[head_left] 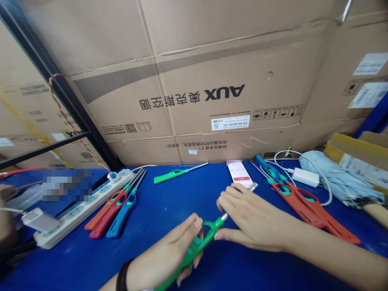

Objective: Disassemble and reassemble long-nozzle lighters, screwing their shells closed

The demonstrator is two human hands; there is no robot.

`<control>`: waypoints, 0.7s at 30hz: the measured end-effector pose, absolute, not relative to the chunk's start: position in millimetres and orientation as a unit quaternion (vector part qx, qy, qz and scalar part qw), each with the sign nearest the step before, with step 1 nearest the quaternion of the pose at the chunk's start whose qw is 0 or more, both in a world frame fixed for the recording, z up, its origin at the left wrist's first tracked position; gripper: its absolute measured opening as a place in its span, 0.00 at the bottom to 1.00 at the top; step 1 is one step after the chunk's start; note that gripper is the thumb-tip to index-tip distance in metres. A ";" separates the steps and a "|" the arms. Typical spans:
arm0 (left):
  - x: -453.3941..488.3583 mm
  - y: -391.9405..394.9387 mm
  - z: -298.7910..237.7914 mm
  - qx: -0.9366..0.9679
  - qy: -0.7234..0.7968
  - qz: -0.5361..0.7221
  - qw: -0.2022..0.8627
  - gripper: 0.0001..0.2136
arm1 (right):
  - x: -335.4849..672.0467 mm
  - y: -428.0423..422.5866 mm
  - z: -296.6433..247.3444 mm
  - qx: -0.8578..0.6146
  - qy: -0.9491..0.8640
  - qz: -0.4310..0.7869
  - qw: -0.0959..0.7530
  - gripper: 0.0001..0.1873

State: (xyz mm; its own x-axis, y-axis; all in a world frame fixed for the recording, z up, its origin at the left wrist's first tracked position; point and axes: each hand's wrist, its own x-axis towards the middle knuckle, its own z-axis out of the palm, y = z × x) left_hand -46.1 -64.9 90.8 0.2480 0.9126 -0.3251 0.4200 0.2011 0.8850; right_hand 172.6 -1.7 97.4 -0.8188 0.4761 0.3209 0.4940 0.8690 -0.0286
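the left hand is closed firmly around the handle of a green plastic utility lighter, with a black wristband on that wrist. the right hand is cupped over the lighter's thin metal shaft, though i can't tell whether it is actually gripping it. the silver tip pokes out beyond those fingers, just beside a smartphone lying on a bright blue tabletop.

a second green lighter lies alone further along the table. to the left, orange, red and blue lighters sit side by side near a white power strip. to the right, red-orange lighters and a teal-and-blue one lie near a white charger with its white cable, and a folded pale-blue umbrella rests beyond them. large cardboard boxes printed with upside-down aux lettering stand along the far edge.
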 end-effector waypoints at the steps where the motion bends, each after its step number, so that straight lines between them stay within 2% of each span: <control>1: -45.1 -59.5 90.7 0.563 0.557 0.237 0.562 0.21 | 174.3 -1.1 96.3 -0.263 -0.943 -0.023 0.203 0.24; 3: -43.9 -48.6 89.3 0.516 0.527 0.279 0.615 0.21 | 174.7 -0.7 91.6 -0.321 -0.894 0.014 0.312 0.19; 5: -42.2 -38.4 85.4 0.475 0.491 0.351 0.641 0.19 | 168.5 0.2 82.9 -0.417 -0.805 0.121 0.405 0.13; 8: -36.6 -25.9 75.0 0.428 0.449 0.419 0.663 0.15 | 149.1 7.2 64.8 -0.422 -0.741 0.357 0.381 0.13; 11: -30.9 -16.7 63.1 0.434 0.404 0.417 0.689 0.14 | 130.9 19.8 50.1 -0.392 -0.663 0.506 0.387 0.16; 15: -30.2 -7.8 55.8 0.520 0.409 0.373 0.651 0.15 | 125.9 28.5 45.2 -0.396 -0.578 0.617 0.358 0.21; 21: -36.8 -2.5 56.7 0.602 0.465 0.296 0.578 0.16 | 132.9 22.2 45.3 -0.354 -0.521 0.716 0.301 0.17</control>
